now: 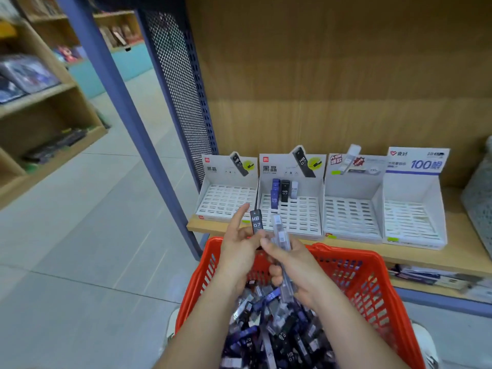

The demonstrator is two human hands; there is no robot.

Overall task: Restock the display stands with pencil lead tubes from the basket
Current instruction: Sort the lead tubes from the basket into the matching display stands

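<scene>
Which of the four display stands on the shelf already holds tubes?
The second stand from the left: blue, black and pale tubes stand in its back rows. The leftmost stand, the third stand and the rightmost stand show only empty slots.

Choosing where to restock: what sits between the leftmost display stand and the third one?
Head view: a second display stand, with a few upright lead tubes at its back and bare front slots.

I've got grey tiled floor [80, 235] on the left, with a wooden shelving unit [40, 107] at its far left edge. A blue upright [119, 102] and a perforated side panel [181, 89] border the wood-grain back panel [346, 75]. Lighting is even.
</scene>
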